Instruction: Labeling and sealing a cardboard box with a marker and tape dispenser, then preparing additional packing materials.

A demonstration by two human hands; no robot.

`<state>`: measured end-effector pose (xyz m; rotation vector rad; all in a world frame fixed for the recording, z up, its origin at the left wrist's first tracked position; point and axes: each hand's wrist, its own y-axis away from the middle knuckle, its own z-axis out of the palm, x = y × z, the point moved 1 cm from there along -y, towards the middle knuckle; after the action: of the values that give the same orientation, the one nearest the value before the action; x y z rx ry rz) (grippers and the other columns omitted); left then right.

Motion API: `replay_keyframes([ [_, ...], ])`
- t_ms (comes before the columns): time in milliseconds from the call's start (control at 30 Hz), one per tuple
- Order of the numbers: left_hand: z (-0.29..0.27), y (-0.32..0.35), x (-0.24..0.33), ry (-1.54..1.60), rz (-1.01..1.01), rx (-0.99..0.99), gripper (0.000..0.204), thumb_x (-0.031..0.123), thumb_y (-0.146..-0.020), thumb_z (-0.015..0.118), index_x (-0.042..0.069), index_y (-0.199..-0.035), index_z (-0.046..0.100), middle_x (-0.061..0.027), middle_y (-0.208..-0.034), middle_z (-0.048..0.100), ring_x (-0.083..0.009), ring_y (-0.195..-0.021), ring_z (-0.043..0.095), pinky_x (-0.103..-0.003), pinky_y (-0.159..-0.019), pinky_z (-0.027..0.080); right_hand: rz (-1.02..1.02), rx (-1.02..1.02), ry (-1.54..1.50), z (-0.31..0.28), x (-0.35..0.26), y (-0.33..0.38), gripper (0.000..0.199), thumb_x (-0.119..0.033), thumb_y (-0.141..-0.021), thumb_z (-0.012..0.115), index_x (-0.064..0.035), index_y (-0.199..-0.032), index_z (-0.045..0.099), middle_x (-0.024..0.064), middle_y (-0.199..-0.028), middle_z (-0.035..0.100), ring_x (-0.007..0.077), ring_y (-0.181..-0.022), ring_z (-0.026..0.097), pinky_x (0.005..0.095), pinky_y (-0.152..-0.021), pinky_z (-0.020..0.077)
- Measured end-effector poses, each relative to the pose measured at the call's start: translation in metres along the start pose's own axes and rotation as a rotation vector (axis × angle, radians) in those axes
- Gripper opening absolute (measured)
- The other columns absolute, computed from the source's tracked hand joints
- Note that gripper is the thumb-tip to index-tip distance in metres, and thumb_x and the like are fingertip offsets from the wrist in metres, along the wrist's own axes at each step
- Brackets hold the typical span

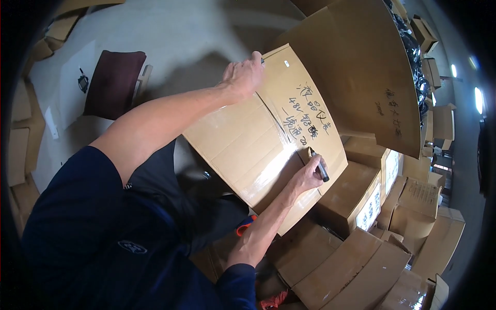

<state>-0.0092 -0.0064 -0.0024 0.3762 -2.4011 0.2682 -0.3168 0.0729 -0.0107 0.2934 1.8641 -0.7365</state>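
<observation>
A closed cardboard box [227,144] lies tilted in front of me, with clear tape along its seam and several lines of black handwriting on its top. My right hand [306,176] grips a black marker [323,170], its tip touching the cardboard at the end of the lowest written line. At the box's far left edge my left hand [244,77] is closed, with its wrist over the cardboard. A small dark piece [262,61], like a marker cap, pokes out at its fingertips. The rest of that piece is hidden by the fingers.
A tall open carton [356,57] with handwriting stands just beyond the box. Stacked cartons [351,196] crowd the right side, more cartons [330,263] lie below. A maroon seat [116,82] and a small black device [82,81] are at the left. Something orange [246,225] shows beneath the box.
</observation>
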Motion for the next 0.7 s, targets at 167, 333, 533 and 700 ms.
replay_keyframes([
  [167,0.0002,-0.0025,0.0016,0.01,-0.036,-0.06,0.03,0.029,-0.104,0.041,0.0,-0.109,0.044,-0.0277,-0.095,0.069,-0.0461,-0.087,0.068,-0.058,-0.08,0.051,0.055,0.016,0.004,-0.004,0.002,-0.003,0.026,-0.016,-0.094,0.066,0.0097,-0.097,0.066,0.0094,-0.085,0.066,0.0166,-0.077,0.06,0.0313,-0.075,0.0498],
  [333,-0.0005,-0.0001,0.0031,-0.001,-0.023,-0.042,0.03,0.029,-0.104,0.041,0.0,-0.109,0.043,-0.0275,-0.094,0.069,-0.0461,-0.088,0.068,-0.058,-0.08,0.051,-0.019,0.081,0.005,-0.0085,0.0059,-0.0028,0.028,-0.017,-0.093,0.067,0.0099,-0.099,0.066,0.0116,-0.086,0.067,0.018,-0.078,0.061,0.0322,-0.075,0.0506],
  [533,-0.0032,-0.0001,0.0017,-0.021,-0.026,-0.048,0.03,0.03,-0.104,0.041,0.0,-0.108,0.042,-0.0278,-0.095,0.069,-0.0465,-0.089,0.067,-0.057,-0.082,0.051,0.014,0.065,-0.033,-0.0055,0.0029,0.0013,0.028,-0.016,-0.093,0.066,0.0101,-0.102,0.065,0.0127,-0.088,0.067,0.0181,-0.081,0.061,0.0332,-0.076,0.0513],
  [700,-0.0022,0.001,0.0048,-0.016,-0.036,-0.077,0.029,0.03,-0.104,0.042,0.0,-0.107,0.043,-0.0274,-0.096,0.069,-0.0466,-0.09,0.067,-0.057,-0.082,0.051,-0.026,0.081,-0.012,-0.0098,0.0062,-0.0056,0.027,-0.016,-0.093,0.065,0.0096,-0.101,0.064,0.0121,-0.088,0.066,0.0177,-0.08,0.061,0.0325,-0.077,0.0516],
])
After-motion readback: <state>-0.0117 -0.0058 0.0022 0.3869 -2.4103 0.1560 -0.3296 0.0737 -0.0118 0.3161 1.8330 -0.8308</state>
